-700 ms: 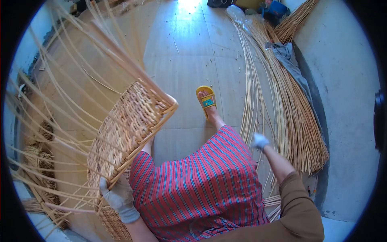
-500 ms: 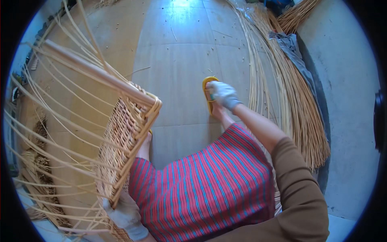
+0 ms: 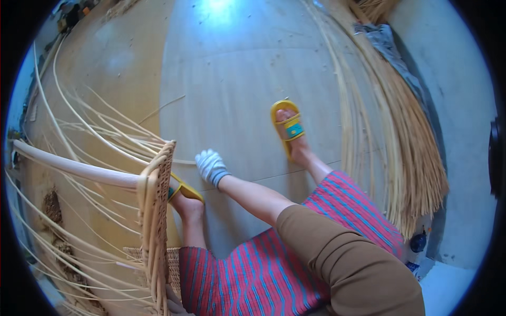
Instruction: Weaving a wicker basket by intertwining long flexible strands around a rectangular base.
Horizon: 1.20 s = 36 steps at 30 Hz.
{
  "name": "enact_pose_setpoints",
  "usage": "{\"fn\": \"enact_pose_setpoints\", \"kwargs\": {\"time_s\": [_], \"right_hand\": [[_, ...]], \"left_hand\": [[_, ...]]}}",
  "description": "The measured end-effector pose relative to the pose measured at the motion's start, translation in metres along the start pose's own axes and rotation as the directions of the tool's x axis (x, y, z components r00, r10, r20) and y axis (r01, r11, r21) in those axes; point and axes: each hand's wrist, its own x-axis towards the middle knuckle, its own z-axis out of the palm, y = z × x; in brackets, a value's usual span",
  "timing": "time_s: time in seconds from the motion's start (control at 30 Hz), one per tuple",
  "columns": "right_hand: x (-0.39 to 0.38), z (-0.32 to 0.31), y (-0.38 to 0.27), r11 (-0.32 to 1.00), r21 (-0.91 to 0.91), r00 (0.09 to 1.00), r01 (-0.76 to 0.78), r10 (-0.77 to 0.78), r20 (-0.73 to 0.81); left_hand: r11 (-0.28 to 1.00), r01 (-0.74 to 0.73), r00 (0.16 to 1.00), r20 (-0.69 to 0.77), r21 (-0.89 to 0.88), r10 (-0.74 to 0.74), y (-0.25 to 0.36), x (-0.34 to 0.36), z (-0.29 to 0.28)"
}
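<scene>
Reaching forward past the knee, the right hand [image 3: 212, 166] in its white glove hangs loosely curled, holding nothing, beside the half-woven pale wicker basket frame [image 3: 155, 210]. That frame stands on edge against the striped lap, seemingly steadied there by the left hand [image 3: 174, 304], barely visible; its grip I cannot tell.

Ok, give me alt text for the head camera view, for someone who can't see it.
A seated person's gloved right hand reaches down toward the floor beside a half-woven wicker basket, its loose canes fanning left. The left hand, barely visible at the bottom edge, is at the basket's base. Yellow sandals, a striped skirt and a bundle of canes at right.
</scene>
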Motion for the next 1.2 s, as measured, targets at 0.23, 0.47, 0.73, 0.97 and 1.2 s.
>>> {"fn": "enact_pose_setpoints", "kwargs": {"time_s": [0.23,0.47,0.73,0.97,1.2], "right_hand": [[-0.103,-0.148,0.106,0.997,-0.007,0.983,-0.083,0.081,-0.162],[-0.336,-0.246,0.22,0.66,0.515,0.719,-0.547,0.685,-0.114],[-0.66,-0.13,0.166,0.075,0.863,0.434,-0.5,0.884,0.175],[-0.705,-0.102,0.145,-0.236,0.85,0.41,-0.47,0.795,0.447],[-0.751,-0.07,0.17,0.005,0.584,0.386,-0.812,0.754,0.531]], "left_hand": [[0.899,-0.026,0.982,0.178,0.438,-0.058,0.004,0.032,-0.03],[-0.595,-0.77,0.488,0.815,0.233,-0.313,-0.023,0.014,-0.031],[-0.464,-0.73,0.66,0.695,0.502,-0.285,-0.116,-0.013,-0.069],[-0.355,-0.819,0.574,0.627,0.451,-0.527,-0.18,-0.017,-0.095],[-0.329,-0.807,0.567,0.487,0.491,-0.664,-0.297,-0.078,-0.092]]}}
